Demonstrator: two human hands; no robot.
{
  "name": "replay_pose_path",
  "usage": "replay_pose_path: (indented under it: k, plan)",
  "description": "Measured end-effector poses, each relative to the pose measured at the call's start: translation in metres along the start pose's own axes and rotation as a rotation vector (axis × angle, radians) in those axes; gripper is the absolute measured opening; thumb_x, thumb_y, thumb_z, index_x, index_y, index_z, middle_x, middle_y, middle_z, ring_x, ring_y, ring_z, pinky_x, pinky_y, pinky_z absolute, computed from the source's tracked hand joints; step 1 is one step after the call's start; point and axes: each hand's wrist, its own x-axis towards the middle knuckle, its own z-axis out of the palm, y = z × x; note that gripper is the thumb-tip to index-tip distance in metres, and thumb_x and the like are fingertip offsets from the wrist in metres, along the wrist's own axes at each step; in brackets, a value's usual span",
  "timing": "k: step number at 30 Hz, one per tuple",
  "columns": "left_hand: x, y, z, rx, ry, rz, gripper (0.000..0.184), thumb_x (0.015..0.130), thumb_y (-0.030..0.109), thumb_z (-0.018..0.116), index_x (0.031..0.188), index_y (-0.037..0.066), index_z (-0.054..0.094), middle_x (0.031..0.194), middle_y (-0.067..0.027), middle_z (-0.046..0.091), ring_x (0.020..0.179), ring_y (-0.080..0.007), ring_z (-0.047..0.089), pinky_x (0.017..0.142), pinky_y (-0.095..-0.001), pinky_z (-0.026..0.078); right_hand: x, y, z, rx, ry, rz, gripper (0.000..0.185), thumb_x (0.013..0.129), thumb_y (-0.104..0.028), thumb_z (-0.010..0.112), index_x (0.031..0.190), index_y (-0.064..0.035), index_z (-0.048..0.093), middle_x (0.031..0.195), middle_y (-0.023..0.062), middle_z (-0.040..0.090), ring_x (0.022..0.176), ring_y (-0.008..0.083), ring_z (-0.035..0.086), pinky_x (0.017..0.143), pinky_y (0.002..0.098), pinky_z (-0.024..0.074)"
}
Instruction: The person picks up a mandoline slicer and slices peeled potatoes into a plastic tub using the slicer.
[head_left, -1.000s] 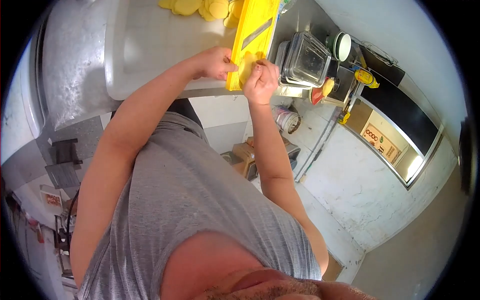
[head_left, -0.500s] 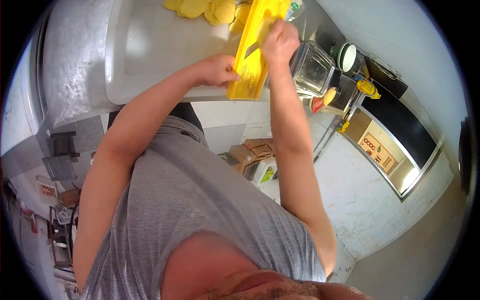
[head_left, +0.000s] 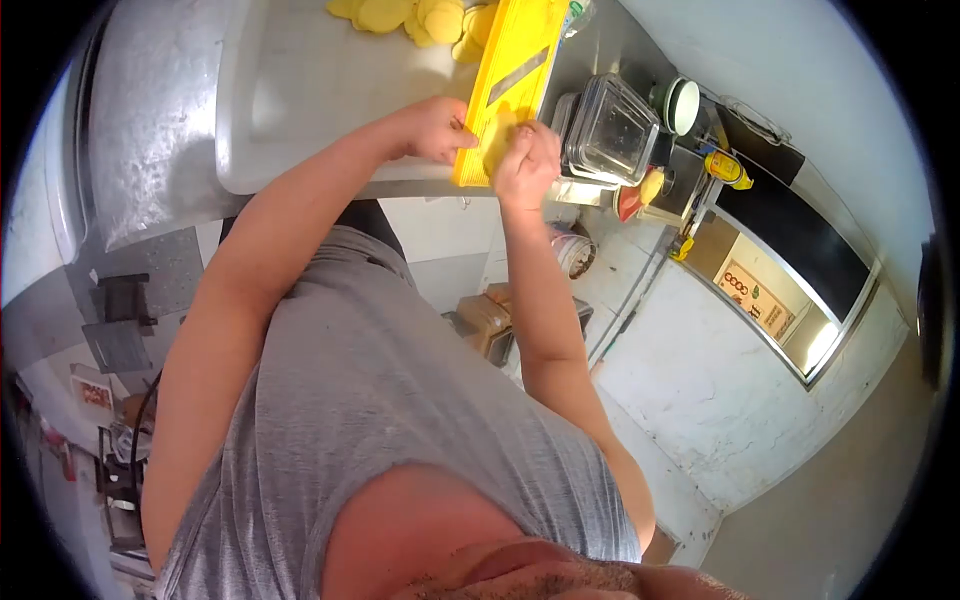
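Observation:
A yellow slicer [head_left: 517,75] with a slanted metal blade stretches across the right part of a pale tray [head_left: 300,110]. My left hand [head_left: 438,130] grips the slicer's near left edge. My right hand [head_left: 528,165] is closed on a pale yellow piece [head_left: 497,140], pressed on the slicer's near end, below the blade; the fingers partly cover the piece. Thin yellow slices [head_left: 437,20] lie in loose heaps at the tray's far side, left of the slicer.
Right of the slicer stand stacked clear containers [head_left: 612,130] and a white bowl [head_left: 682,106]. Farther right is a yellow bottle [head_left: 728,170]. The metal counter [head_left: 150,120] extends left. Below it are a bucket [head_left: 572,252] and a cardboard box [head_left: 484,318].
My right hand went from the slicer's near end up past the blade, then came back down to the near end with the piece. My left hand stayed at the slicer's edge.

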Motion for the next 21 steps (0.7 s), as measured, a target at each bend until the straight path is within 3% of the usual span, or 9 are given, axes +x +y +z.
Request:
replay_pose_path:
  k: [9,21]
  plan:
    - [0.0013,-0.0013,0.001,-0.024,0.012,-0.033,0.019,0.095,0.012,0.062,0.108,-0.002,0.059,0.086,-0.0069,0.063,0.064,-0.0084,0.054,0.057,-0.0238,0.045,-0.0057,-0.0005,-0.0061,0.0,-0.037,-0.022,0.021,0.093,-0.014,0.055,0.082,0.0002,0.066,0.095,0.0162,0.066,0.083,0.0367,0.059,0.077,0.0452,0.0482]
    - [-0.0041,0.0061,-0.0005,-0.006,-0.018,-0.051,0.027,0.095,0.02,0.064,0.115,0.002,0.058,0.098,-0.0089,0.067,0.082,-0.0148,0.064,0.075,-0.0298,0.054,-0.0048,0.0069,-0.0019,0.009,-0.046,-0.054,0.026,0.095,-0.02,0.052,0.084,-0.0012,0.067,0.093,0.0183,0.066,0.082,0.0376,0.064,0.076,0.0442,0.0527]
